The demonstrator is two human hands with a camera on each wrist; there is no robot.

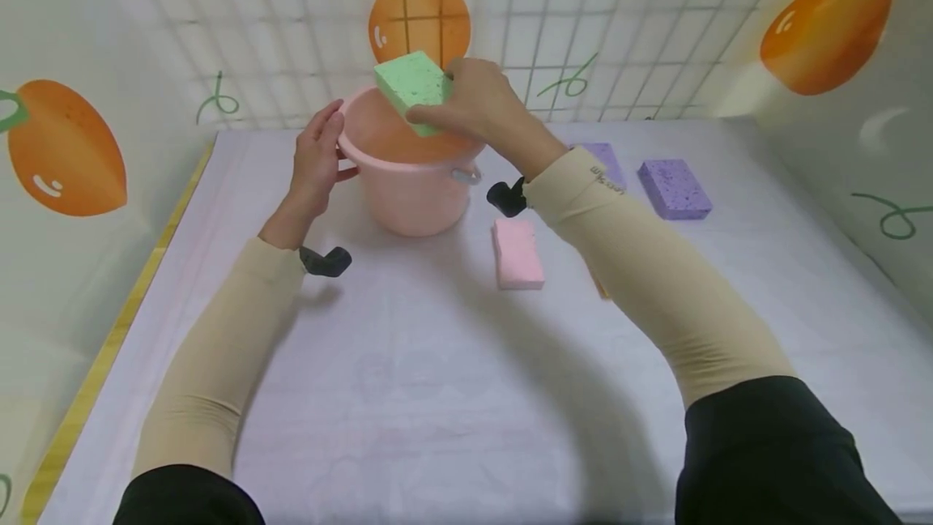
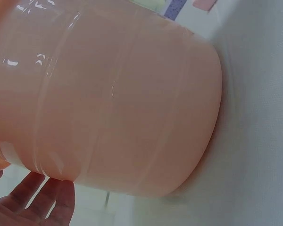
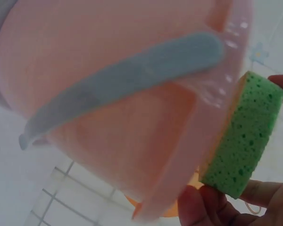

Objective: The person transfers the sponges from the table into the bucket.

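Note:
A pink plastic bucket with a grey handle stands on the table at the back centre. My right hand holds a green sponge between fingers and thumb just above the bucket's open mouth; in the right wrist view the green sponge hangs beside the rim. My left hand rests against the bucket's left rim with fairly straight fingers, thumb by the rim. The left wrist view shows the bucket's side wall and my fingertips just below it.
A pink sponge lies on the white table right of the bucket. A purple sponge lies further right, another purple one partly behind my right forearm. Tiled walls with orange fruit pictures enclose the table; a yellow edge runs along its left.

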